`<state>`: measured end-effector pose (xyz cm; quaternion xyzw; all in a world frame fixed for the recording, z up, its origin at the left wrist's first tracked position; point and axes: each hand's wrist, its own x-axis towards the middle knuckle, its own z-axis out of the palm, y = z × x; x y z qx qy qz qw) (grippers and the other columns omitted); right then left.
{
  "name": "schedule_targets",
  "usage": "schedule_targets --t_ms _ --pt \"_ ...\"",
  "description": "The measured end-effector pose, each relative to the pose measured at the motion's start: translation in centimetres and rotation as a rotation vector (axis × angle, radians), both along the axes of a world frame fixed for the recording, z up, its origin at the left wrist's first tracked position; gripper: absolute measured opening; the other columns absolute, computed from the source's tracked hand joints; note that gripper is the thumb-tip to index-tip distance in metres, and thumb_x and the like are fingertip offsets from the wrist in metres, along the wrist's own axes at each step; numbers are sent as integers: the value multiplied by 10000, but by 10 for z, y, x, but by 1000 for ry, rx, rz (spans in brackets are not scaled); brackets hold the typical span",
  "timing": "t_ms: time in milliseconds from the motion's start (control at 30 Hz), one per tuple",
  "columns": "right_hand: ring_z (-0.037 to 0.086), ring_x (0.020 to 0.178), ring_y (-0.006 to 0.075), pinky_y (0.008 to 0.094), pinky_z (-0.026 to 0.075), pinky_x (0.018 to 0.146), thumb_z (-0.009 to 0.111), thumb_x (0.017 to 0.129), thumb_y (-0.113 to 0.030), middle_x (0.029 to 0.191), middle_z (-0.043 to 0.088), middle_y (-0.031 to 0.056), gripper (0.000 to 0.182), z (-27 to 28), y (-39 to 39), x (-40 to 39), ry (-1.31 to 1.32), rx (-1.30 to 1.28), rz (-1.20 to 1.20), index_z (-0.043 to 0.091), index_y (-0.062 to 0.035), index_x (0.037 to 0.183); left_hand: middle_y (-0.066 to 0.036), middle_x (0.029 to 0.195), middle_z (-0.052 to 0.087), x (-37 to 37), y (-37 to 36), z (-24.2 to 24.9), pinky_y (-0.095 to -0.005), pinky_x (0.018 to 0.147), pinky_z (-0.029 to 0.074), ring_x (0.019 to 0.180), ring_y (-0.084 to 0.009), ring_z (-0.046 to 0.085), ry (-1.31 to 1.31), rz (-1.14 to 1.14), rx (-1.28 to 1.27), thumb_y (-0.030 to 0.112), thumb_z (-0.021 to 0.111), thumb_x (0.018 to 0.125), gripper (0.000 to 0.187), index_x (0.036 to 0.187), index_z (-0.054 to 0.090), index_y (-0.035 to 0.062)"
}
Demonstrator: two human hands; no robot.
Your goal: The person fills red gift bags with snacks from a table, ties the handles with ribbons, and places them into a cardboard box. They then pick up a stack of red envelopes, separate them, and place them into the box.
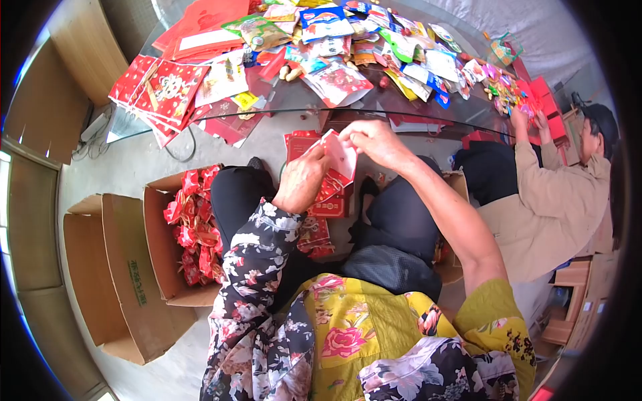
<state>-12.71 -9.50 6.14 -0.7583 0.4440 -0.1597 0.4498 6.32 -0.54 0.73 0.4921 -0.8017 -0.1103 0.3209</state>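
Above my lap, my left hand (302, 179) is closed on a red paper packet (342, 162), which shows a pale inner side. The fingers of my right hand (378, 142) pinch together at its upper edge; the fingertips partly cover the paper there. Beneath the packet, more red printed paper pieces (328, 207) lie between my knees. In front, the glass table (267, 110) bears a heap of small snack packets (326, 23). Flat red printed packets (164, 90) lie at its left end.
A cardboard box (158, 247) of tied red bags (194, 230) stands left of my legs, with another open box (100, 274) beyond it. At the right a co-worker (558, 200) in a beige top reaches to colourful sweets (501, 90) on the table.
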Motion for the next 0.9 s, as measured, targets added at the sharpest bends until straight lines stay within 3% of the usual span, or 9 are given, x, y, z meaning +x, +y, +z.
schedule_targets --t_ms 167,200,367,400,433,533,633,767,900 --pt "673 794 207 324 525 737 557 851 -70 869 688 121 159 31 -2 45 -146 -275 61 682 -4 925 -150 835 551 -2 -1 0 -437 659 514 757 -354 634 -85 16 38 1 585 756 61 810 564 22" --pt "637 797 122 282 504 723 590 872 -47 900 676 67 133 35 -4 58 -146 -349 131 680 -10 963 -150 835 557 -2 -2 -2 -438 657 514 771 -347 644 -105 14 64 -4 588 747 70 809 566 21" --pt "635 933 276 368 507 815 568 862 -41 973 633 119 170 7 -22 131 -175 -716 346 652 4 1003 -173 883 591 -2 -5 -18 -412 666 530 789 -328 657 -185 20 67 -5 593 740 119 857 596 20" --pt "616 992 320 401 502 852 595 848 -63 1081 610 130 238 2 -26 143 -137 -654 356 637 -27 1080 -178 881 601 -2 -5 -22 -408 659 542 768 -320 669 -172 33 49 6 591 741 85 825 601 16" --pt "616 992 320 401 502 852 595 848 -63 1081 610 130 238 -4 -29 154 -143 -657 364 637 -27 1080 -182 878 612 -2 -6 -25 -403 651 554 746 -312 681 -159 47 29 17 590 742 53 793 605 12" --pt "576 1047 324 468 487 852 685 800 -158 1145 572 110 359 -15 -33 177 83 -888 293 624 -127 1153 -194 901 617 0 -8 -33 -396 647 560 737 -309 685 -144 77 14 19 591 751 81 817 638 9" --pt "561 1066 308 443 490 866 725 773 -153 1140 555 95 454 -16 -42 182 239 -999 330 592 -131 1206 -190 922 622 2 -8 -37 -397 659 564 769 -301 688 -139 90 47 23 598 754 122 850 671 6" --pt "568 1018 285 406 497 809 764 719 -128 1022 566 74 325 -20 -49 179 205 -1021 260 583 -96 987 -179 932 630 2 -6 -26 -394 679 565 813 -293 688 -186 99 76 15 617 729 133 849 674 8" --pt "598 922 292 400 502 746 744 735 -106 929 583 85 262 -20 -50 162 86 -1049 269 550 -66 906 -169 913 598 4 -4 -11 -420 673 542 782 -336 664 -197 52 149 17 608 739 192 929 632 5"
